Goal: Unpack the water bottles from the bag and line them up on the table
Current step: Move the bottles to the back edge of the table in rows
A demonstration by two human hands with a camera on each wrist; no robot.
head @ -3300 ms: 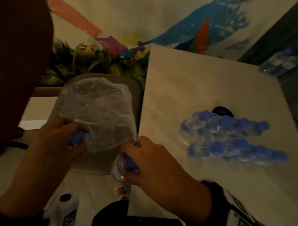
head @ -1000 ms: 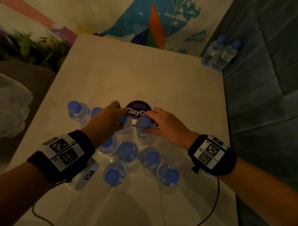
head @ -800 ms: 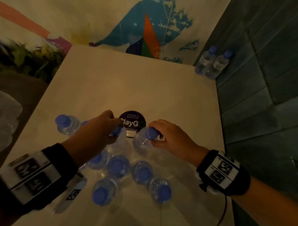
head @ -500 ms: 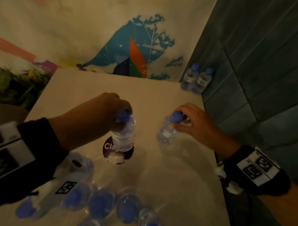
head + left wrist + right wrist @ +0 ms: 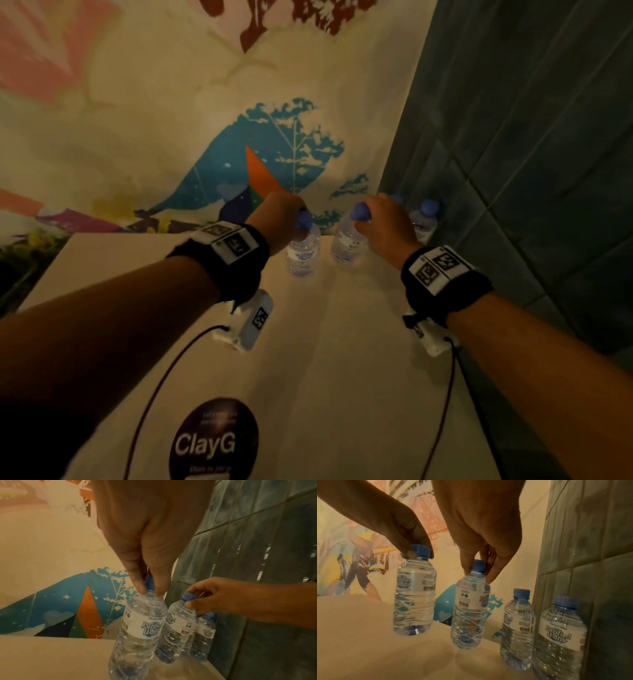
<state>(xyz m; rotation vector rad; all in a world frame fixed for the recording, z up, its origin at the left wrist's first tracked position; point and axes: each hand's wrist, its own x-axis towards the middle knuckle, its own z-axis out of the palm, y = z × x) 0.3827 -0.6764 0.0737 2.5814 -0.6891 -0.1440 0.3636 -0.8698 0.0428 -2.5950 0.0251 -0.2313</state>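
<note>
Both hands are stretched to the table's (image 5: 342, 342) far right corner. My left hand (image 5: 301, 214) (image 5: 150, 589) pinches the blue cap of a clear water bottle (image 5: 303, 253) (image 5: 140, 628). To its right, my right hand (image 5: 363, 214) (image 5: 477, 573) pinches the cap of a second bottle (image 5: 347, 243) (image 5: 471, 608). Both bottles hang upright, just above the tabletop. Two more bottles (image 5: 517, 626) (image 5: 559, 635) stand in a row against the tiled wall, to the right of the held pair. The bag is out of view.
A teal tiled wall (image 5: 531, 171) borders the table on the right and a painted mural wall (image 5: 274, 154) runs along the back. A round dark "ClayGo" sticker (image 5: 214, 442) lies near me. Wrist-camera cables trail over the tabletop.
Each hand lifted a bottle out of the cluster near the sticker and carried it away to the far right corner, beside the two standing bottles. The cluster has dropped out of view.
</note>
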